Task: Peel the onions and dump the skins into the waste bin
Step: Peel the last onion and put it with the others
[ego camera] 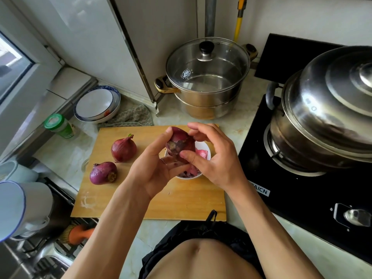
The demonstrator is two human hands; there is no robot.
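My left hand cups a red onion from below, above a white bowl that holds pink and purple skins. My right hand has its thumb and fingertips curled on the same onion, thumb on its front and fingers over its top. Torn dry skin shows on the onion's front. Two more unpeeled red onions lie on the wooden cutting board: one toward the back, one nearer me. No waste bin is in view.
A steel pot with a glass lid stands behind the board. A black gas stove with a big lidded steel pot fills the right. Stacked plates, a green-capped jar and a cloth sit back left; a sink lies lower left.
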